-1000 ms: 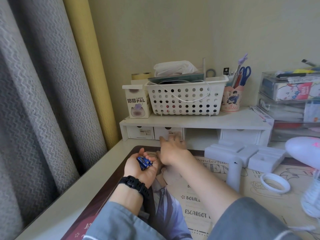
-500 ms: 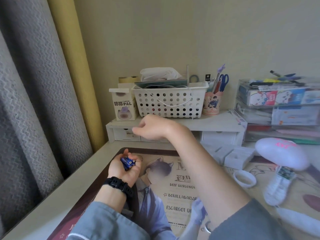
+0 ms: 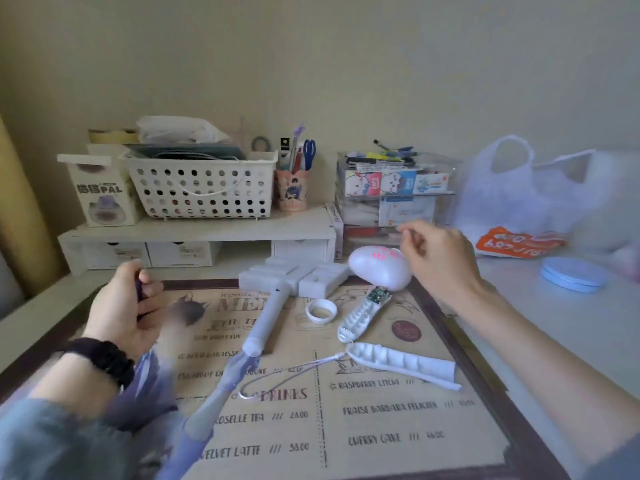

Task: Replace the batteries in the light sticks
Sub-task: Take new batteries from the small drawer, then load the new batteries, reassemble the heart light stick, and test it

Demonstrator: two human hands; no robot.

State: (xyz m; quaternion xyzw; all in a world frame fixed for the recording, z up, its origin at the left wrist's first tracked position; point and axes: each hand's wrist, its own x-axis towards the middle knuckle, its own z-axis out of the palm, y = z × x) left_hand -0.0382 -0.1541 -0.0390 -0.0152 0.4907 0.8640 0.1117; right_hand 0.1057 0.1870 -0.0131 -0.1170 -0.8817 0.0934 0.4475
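Observation:
My left hand (image 3: 121, 310) hovers over the left side of the desk mat (image 3: 346, 427) and grips small dark blue batteries (image 3: 139, 289), mostly hidden by blur and fingers. My right hand (image 3: 440, 261) is in the air just right of a light stick's white oval head (image 3: 379, 268), fingers curled, nothing visible in them. That stick's handle (image 3: 362, 315) lies open and shows a circuit board. Its detached cover (image 3: 401, 365) with a strap lies below. A second light stick (image 3: 266, 320) with a blocky white head lies to the left, a white ring (image 3: 321, 310) between them.
A white shelf riser (image 3: 194, 233) with small drawers stands at the back and carries a perforated basket (image 3: 204, 188) and a pen cup (image 3: 292, 192). A clear organizer (image 3: 394, 192), a plastic bag (image 3: 526, 195) and blue round lids (image 3: 575, 273) are on the right.
The view has swung right. My right hand left the drawers and moved right, above the oval light stick. My left hand keeps hold of the batteries.

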